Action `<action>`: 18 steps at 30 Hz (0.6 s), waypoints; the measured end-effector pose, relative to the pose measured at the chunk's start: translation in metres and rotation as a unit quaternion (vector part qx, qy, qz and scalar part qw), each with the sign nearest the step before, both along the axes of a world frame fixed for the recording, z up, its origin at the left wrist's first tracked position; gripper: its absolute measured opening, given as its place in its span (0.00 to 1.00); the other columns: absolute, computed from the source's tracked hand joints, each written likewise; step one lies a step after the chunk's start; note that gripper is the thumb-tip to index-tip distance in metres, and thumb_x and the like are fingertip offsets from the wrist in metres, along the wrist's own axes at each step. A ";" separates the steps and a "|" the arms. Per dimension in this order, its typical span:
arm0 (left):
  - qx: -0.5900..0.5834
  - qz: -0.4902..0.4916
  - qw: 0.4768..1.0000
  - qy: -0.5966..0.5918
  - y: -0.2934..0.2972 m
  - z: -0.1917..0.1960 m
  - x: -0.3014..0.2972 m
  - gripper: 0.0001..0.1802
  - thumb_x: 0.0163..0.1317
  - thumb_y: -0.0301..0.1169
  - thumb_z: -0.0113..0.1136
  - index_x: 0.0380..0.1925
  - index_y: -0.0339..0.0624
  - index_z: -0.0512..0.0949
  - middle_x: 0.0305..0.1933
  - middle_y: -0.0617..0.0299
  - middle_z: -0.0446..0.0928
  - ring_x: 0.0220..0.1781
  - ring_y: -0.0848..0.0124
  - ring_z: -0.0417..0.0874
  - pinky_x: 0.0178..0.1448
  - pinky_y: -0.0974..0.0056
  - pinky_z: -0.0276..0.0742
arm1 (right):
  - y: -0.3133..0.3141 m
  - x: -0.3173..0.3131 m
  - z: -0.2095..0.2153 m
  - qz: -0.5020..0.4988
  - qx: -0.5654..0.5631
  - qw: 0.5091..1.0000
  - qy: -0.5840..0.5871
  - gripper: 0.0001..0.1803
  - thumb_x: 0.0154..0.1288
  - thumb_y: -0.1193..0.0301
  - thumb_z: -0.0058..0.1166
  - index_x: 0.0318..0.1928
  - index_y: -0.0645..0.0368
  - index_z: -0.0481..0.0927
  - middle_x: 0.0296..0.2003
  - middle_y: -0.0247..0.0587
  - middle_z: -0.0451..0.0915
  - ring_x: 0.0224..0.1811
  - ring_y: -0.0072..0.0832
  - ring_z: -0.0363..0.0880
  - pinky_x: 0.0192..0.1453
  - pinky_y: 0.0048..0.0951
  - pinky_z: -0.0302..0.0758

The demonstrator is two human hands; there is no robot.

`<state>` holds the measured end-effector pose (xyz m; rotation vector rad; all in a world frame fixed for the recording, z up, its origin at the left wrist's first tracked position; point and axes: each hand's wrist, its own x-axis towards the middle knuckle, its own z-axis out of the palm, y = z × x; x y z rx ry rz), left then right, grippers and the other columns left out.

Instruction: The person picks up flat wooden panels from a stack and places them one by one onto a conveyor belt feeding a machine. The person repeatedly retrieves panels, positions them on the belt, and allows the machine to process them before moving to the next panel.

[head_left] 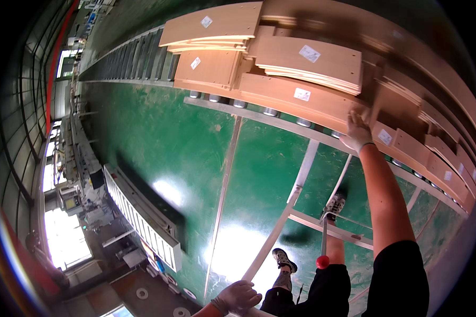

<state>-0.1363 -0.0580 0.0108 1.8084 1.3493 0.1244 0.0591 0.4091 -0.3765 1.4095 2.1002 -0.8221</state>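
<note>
Apparently midway: brown panels (272, 88) stacked on roller conveyor (259, 117); remainder unclear.
Right hand (357, 132) loosely open against panel edge; left hand (239, 297) curled at metal rail (266, 245), hold unclear.

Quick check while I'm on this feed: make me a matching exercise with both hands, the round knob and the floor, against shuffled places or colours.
1. Right hand
2. Left hand
3. Round knob
4. Floor

A. Green
B. At the brown panels
C. Red
D. By the lower end of a pale bar

Pairs: 1-B, 2-D, 3-C, 4-A
</note>
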 end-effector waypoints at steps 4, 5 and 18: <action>-0.047 -0.020 0.999 0.015 0.004 0.003 0.000 0.09 0.60 0.34 0.61 0.40 0.48 0.79 0.31 0.70 0.76 0.40 0.68 0.83 0.62 0.58 0.81 | -0.007 0.020 -0.018 0.089 0.099 0.991 -0.032 0.51 0.64 0.67 0.56 0.86 0.58 0.50 0.87 0.44 0.45 0.89 0.40 0.45 0.86 0.44 0.56; -0.056 -0.023 0.998 0.018 0.006 0.004 0.000 0.09 0.60 0.34 0.61 0.40 0.48 0.79 0.31 0.70 0.76 0.40 0.68 0.83 0.63 0.59 0.81 | -0.013 0.023 -0.022 0.098 0.098 0.990 -0.036 0.52 0.63 0.68 0.56 0.86 0.58 0.50 0.87 0.44 0.45 0.89 0.40 0.45 0.85 0.43 0.57; -0.025 -0.040 0.999 0.020 0.001 -0.009 -0.016 0.12 0.59 0.42 0.63 0.36 0.49 0.78 0.30 0.66 0.73 0.39 0.64 0.81 0.61 0.57 0.79 | -0.008 0.046 -0.042 0.094 0.119 0.988 -0.029 0.59 0.58 0.67 0.65 0.86 0.59 0.46 0.87 0.44 0.44 0.87 0.42 0.51 0.83 0.37 0.63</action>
